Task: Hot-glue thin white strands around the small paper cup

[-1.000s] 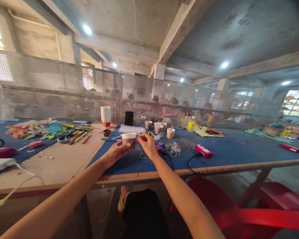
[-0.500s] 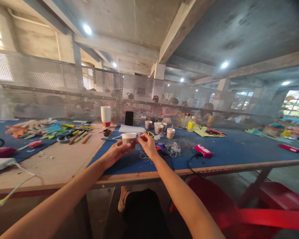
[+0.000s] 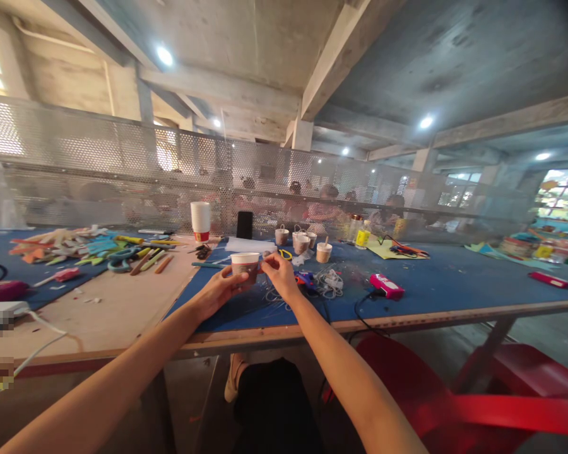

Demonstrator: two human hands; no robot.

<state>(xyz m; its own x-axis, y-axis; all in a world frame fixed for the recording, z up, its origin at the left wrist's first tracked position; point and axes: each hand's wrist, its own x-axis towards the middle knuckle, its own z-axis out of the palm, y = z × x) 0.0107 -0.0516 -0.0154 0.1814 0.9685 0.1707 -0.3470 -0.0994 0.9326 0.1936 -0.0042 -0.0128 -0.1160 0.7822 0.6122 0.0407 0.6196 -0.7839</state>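
A paper cup [image 3: 245,267] with a white rim and a brown lower part is held upright above the blue mat. My left hand [image 3: 221,291] wraps round its left side and lower front. At the cup's right side, my right hand [image 3: 279,272] is closed in a pinch, its fingertips close against the wall; what they hold is too small to make out. Just beyond that hand lie yellow-handled scissors [image 3: 285,254]. Beside its wrist are a blue tool [image 3: 305,281] and a tangle of white string [image 3: 330,284].
Several small cups [image 3: 301,243] stand farther back, near a black phone [image 3: 245,224] and a stack of paper cups [image 3: 201,221]. A pink box [image 3: 387,286] with a black cable lies right. Foam strips [image 3: 61,244] are heaped left. Red chairs [image 3: 397,378] stand below the table edge.
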